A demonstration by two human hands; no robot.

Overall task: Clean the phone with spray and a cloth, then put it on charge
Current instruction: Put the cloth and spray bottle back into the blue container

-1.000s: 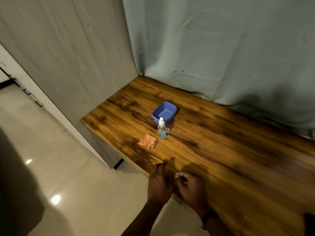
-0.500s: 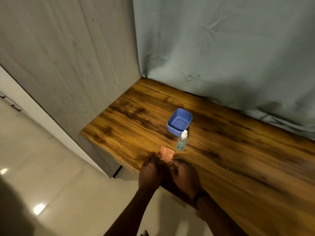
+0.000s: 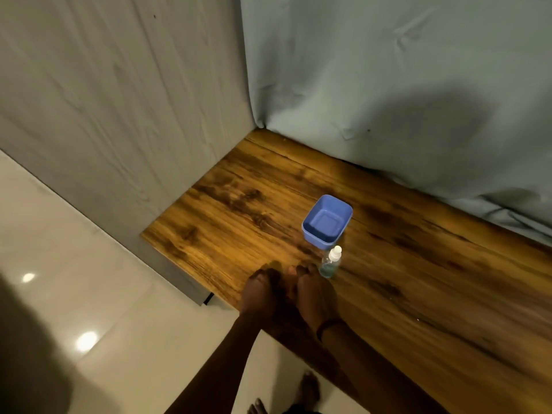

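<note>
- Hands: left hand (image 3: 259, 291) and right hand (image 3: 317, 292) lie side by side, touching, backs up, at the near edge of the table (image 3: 418, 279). What's under the palms is hidden, so can't tell if they grip anything or just rest flat.
- Task things: spray bottle (image 3: 330, 264) stands upright just beyond the right fingertips, w/ a blue tub (image 3: 318, 238) just behind it. No phone, cloth or charger in view. Phone may be under the hands, can't tell.
- Risk 1: bottle is tall, narrow and just beside the right fingers. A fwd slide or quick lift of that hand would prob. knock it over, and it'd likely roll on the smooth wood.
- Risk 2: hands sit right at the table edge w/ a hard tiled floor (image 3: 89, 294) below. Anything dragged back from under them, esp. a phone, could slip off and drop.
- Risk 3: light is dim. A reach for the bottle may catch its white cap, not the body, and tip it twd the tub.
- Risk 4: w/ 2 hands pressed together, 1 must come away to take the bottle. Whatever lies under it may shift when it does.
</note>
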